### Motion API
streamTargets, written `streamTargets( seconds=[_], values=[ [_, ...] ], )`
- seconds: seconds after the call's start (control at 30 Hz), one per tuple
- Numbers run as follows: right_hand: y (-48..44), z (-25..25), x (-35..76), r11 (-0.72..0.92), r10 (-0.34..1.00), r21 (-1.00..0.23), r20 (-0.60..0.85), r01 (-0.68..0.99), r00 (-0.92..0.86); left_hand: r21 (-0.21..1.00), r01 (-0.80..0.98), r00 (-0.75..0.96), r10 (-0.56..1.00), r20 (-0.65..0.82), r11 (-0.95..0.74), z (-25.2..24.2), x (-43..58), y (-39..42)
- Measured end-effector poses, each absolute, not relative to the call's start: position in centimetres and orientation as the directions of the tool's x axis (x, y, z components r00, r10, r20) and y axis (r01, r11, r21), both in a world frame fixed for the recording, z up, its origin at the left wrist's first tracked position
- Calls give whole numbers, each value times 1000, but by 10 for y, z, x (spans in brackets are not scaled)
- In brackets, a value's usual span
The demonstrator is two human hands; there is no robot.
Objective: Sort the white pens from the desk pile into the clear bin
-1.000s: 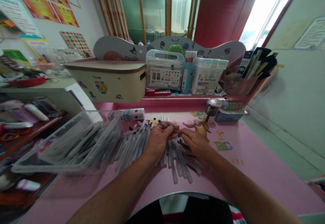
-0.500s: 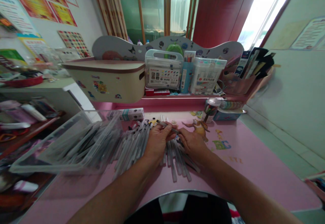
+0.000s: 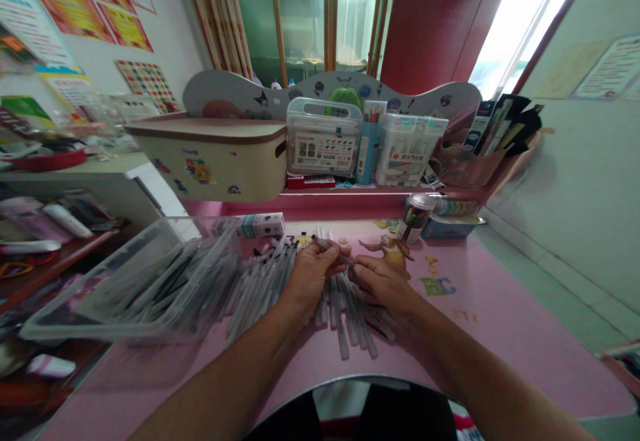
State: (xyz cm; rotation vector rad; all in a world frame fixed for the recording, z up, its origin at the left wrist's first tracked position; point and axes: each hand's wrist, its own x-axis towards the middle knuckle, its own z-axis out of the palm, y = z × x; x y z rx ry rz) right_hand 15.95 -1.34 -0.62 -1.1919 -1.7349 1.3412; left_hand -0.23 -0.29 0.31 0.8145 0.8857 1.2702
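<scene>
A slim pen (image 3: 322,242) with a dark tip and greyish barrel is held slantwise above the desk. Around its middle close the fingers of my left hand (image 3: 313,271). My right hand (image 3: 376,279) pinches its near end, fingertips almost meeting those of the left. Under and between my hands lie several translucent pen barrels (image 3: 343,327), fanned out on the pink desk (image 3: 480,354). More clear pens (image 3: 260,287) with dark ends are heaped left of my left hand. Beside them stands a clear plastic box (image 3: 120,331) holding many similar pens.
A lidded cream bin (image 3: 215,167), marker cases (image 3: 323,144) and a pen holder (image 3: 473,164) line the raised shelf. On the desk are a small white box (image 3: 260,225), a jar of pens (image 3: 417,217) and a blue box (image 3: 450,226). The desk's curved edge lies near my body.
My right hand has shifted slightly on the pen's near end, its fingers curling in more. The left hand and the heaps of pens look the same.
</scene>
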Motion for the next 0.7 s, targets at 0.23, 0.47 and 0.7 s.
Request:
streamTargets(
  seconds=[0.23,0.47,0.7],
  values=[
    [-11,-6,163,32,879,-986,-50,163,-474,896,-425,111,990,-91,130,3,-4,0],
    [-20,-6,146,315,949,-366,130,876,-287,883,-457,-42,989,-143,108,8,3,-7],
    [-18,-9,148,376,922,-698,214,609,-324,889,-447,2,993,-114,103,2,-2,-4]
  ],
)
